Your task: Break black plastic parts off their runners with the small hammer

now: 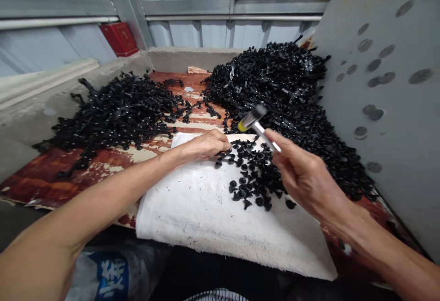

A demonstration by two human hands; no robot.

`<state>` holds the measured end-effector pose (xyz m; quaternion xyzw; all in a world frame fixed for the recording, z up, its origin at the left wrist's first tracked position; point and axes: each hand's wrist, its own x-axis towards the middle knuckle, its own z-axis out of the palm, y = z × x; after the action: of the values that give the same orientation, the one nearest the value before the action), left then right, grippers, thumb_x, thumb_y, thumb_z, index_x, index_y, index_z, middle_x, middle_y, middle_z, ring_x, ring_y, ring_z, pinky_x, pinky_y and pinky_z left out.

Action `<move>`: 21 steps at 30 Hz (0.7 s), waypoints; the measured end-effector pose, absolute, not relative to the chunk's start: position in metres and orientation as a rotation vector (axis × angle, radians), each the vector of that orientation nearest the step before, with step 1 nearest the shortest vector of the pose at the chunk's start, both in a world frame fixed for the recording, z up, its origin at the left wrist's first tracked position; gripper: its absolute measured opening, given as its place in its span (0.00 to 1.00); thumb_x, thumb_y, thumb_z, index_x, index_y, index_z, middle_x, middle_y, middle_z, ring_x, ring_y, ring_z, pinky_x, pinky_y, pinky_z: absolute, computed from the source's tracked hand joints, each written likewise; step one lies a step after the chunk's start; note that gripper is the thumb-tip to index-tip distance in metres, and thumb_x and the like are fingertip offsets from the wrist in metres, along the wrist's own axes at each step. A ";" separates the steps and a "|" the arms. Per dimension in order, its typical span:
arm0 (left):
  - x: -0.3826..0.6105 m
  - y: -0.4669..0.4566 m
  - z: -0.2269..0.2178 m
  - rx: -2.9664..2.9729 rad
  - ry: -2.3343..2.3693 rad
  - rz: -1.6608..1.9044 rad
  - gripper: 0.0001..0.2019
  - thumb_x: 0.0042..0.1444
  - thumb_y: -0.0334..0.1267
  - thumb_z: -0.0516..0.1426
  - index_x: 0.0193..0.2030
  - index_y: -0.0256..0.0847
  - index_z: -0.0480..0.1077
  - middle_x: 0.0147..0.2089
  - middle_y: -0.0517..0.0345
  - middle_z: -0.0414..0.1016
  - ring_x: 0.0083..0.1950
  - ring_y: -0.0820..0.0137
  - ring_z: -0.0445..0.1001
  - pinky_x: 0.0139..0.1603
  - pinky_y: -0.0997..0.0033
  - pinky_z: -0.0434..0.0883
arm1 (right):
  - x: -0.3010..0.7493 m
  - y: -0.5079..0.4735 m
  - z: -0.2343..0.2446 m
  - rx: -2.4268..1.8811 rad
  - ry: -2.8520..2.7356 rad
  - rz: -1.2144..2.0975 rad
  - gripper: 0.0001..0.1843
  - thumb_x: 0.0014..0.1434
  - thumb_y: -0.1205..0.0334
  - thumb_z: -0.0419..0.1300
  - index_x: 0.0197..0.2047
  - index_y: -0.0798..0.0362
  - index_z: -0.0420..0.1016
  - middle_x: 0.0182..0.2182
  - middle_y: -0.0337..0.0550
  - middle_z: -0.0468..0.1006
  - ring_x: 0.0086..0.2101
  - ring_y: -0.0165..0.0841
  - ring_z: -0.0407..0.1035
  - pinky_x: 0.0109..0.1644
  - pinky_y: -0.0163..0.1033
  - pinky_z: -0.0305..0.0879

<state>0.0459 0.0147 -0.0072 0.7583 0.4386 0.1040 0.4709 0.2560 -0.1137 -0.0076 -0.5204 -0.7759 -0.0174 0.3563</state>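
My right hand (302, 168) is wrapped round the metal handle of a small hammer (263, 131), raised over the cloth. The hammer's head has one dark end and one yellow end and is blurred. At the far edge of a white cloth (206, 214), my left hand (211, 145) is closed with its fingers pinched at a black molded piece (224, 153), mostly hidden by the fingers. Beside it, loose small black cap-like parts (252, 172) lie scattered on the cloth, under and left of my right hand.
A heap of black branched pieces (117, 108) lies at left, and a larger black heap (275, 76) at the back right. A grey panel with round marks (385, 85) borders the right. A red box (119, 38) stands in the back left corner. A printed bag (112, 275) is below.
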 end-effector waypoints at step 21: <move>0.047 0.011 -0.006 1.757 1.110 0.263 0.14 0.56 0.35 0.56 0.21 0.40 0.59 0.17 0.67 0.55 0.15 0.81 0.50 0.17 0.75 0.46 | 0.252 -0.104 -0.007 -1.558 -2.133 0.018 0.28 0.62 0.68 0.46 0.63 0.55 0.68 0.31 0.47 0.79 0.27 0.38 0.71 0.30 0.42 0.69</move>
<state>0.0471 0.0108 -0.0059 0.7265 0.4589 0.1089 0.4997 0.2521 -0.1035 -0.0071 -0.5713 -0.7825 0.0064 0.2474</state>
